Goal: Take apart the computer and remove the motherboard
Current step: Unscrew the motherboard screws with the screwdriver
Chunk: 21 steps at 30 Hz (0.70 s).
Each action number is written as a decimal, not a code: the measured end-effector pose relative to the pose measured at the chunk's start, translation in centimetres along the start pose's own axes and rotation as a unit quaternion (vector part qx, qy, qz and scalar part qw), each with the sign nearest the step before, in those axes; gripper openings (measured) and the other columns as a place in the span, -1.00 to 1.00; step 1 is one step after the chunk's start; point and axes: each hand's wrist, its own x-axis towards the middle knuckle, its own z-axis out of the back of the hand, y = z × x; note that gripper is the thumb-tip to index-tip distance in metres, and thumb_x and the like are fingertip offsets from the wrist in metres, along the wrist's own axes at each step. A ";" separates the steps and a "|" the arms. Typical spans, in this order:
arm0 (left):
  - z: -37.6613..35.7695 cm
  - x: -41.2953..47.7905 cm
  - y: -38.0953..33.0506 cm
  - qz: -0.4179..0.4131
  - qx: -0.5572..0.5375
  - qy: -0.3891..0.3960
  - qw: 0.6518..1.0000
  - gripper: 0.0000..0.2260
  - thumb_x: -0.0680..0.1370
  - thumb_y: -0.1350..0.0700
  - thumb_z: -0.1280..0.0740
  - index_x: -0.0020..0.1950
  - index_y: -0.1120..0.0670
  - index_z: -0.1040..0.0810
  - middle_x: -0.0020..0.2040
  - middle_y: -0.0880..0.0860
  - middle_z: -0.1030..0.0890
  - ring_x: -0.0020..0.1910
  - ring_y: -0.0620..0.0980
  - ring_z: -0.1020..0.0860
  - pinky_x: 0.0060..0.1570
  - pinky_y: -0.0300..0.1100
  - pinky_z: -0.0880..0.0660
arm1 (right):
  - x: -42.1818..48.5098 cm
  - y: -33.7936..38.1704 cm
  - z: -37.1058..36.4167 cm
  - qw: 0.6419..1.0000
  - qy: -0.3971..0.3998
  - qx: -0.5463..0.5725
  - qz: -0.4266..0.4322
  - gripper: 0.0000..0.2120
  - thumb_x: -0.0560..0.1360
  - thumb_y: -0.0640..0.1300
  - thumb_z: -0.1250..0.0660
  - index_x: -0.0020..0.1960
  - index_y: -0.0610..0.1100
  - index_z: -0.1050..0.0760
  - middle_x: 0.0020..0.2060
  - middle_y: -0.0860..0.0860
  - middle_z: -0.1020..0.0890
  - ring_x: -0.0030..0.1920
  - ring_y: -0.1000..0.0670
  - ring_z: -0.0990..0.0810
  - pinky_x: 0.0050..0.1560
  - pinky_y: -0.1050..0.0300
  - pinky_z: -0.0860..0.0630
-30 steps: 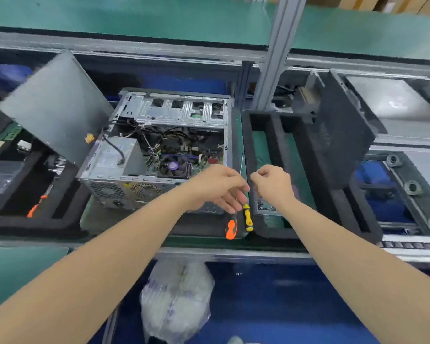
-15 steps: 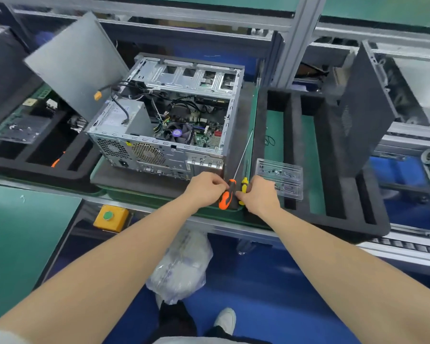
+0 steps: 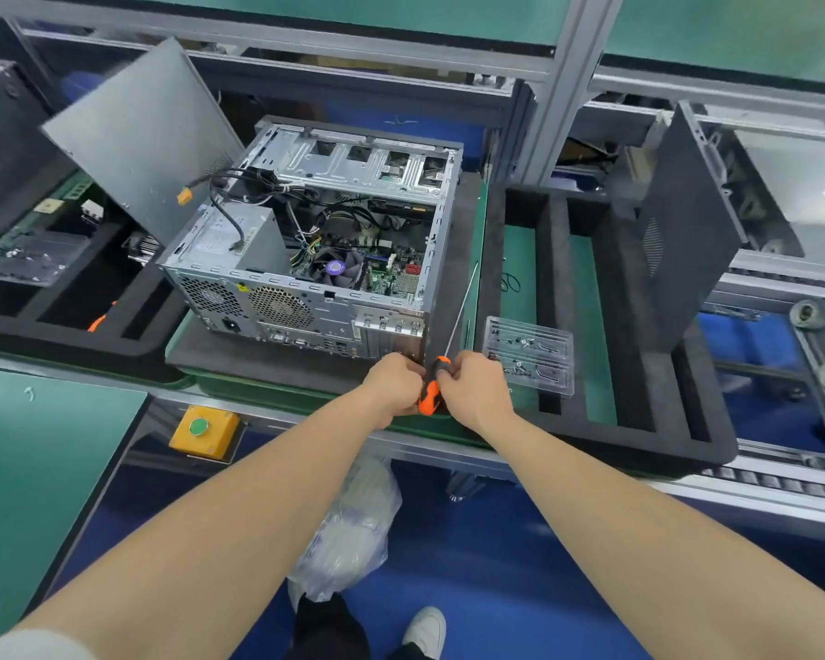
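Change: my right hand [image 3: 472,393] now joins my left hand [image 3: 394,388] on the screwdriver [image 3: 429,395].
Grip: both curl round its glossy orange-black handle.

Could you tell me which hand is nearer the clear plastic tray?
Right. The right hand is beside the clear plastic tray; the left hand is farther, past the orange screwdriver.

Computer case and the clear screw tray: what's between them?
Head view: the orange screwdriver, its long shaft running between the case and the tray.
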 end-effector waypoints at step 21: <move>5.1 -5.6 -11.2 -0.208 0.057 0.081 0.973 -0.74 0.70 0.22 -0.17 0.28 0.04 -0.59 -0.17 0.03 -0.71 -0.24 -0.01 -0.67 -0.23 -0.17 -0.57 | -0.5 6.2 9.0 0.899 -0.245 0.361 0.022 -0.84 0.62 -0.05 -0.28 0.18 -0.03 -0.41 -0.10 -0.05 -0.66 -0.18 -0.06 -0.67 -0.06 -0.09 -0.60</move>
